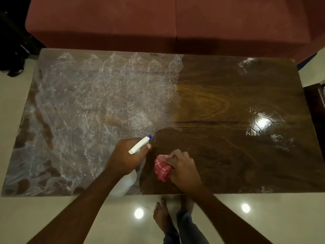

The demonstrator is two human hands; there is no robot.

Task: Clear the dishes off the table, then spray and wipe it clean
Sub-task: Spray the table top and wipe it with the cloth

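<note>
Left hand [125,155] curled round a white sprayer [139,144] over the wooden table [219,103], blue nozzle pointing away over the top, right hand [184,169] just beside it clutching a bunched red cloth [162,168], left half filmed with spray

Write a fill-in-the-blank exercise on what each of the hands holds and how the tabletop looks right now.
1. The left hand grips a white spray bottle whose nozzle tip is ____.
2. The right hand holds a bunched cloth that is ____ with white lines.
3. A whitish spray film covers the ____ half of the table.

Missing words: blue; red; left.
</note>
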